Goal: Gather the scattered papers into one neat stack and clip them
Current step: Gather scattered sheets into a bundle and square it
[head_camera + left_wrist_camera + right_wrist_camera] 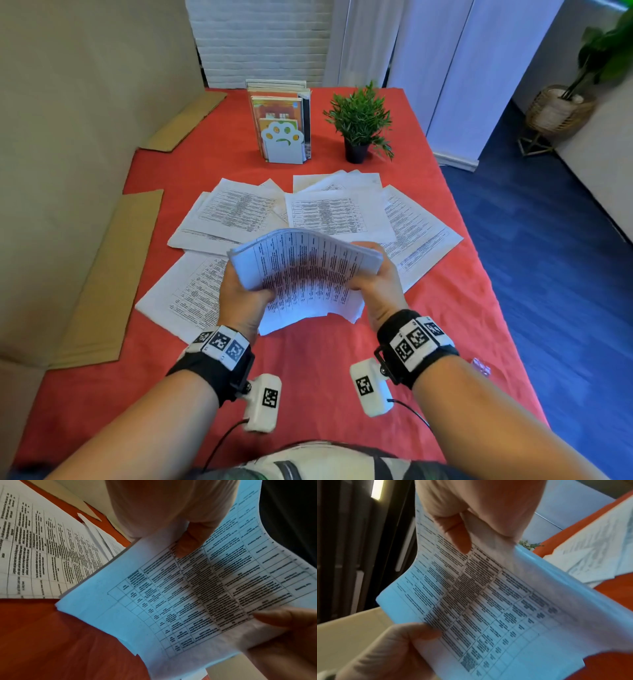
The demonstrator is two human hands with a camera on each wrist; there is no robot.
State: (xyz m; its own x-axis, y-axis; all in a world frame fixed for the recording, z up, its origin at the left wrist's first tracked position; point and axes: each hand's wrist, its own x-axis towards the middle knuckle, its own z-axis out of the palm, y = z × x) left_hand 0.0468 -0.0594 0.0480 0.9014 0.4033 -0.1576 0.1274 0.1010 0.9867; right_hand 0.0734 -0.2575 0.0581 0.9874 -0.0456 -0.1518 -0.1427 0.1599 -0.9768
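Note:
Above the red table [308,377], both hands hold a curved stack of printed sheets [305,270]. My left hand [241,291] grips its left edge and my right hand [371,274] grips its right edge. The left wrist view shows the left thumb [188,543] pressing on the stack [188,595]. The right wrist view shows the right thumb [458,539] on the same stack [488,601]. Several loose sheets lie fanned on the cloth beyond the hands [335,209], and one sheet [185,294] lies under the left hand. A small clear object [481,367], maybe a clip, sits near the right edge.
A bookstand with a paw-shaped end [282,137] and a potted plant [359,126] stand at the back of the table. Cardboard pieces [109,274] lie along the left side. The table's right edge drops to a blue floor [548,257].

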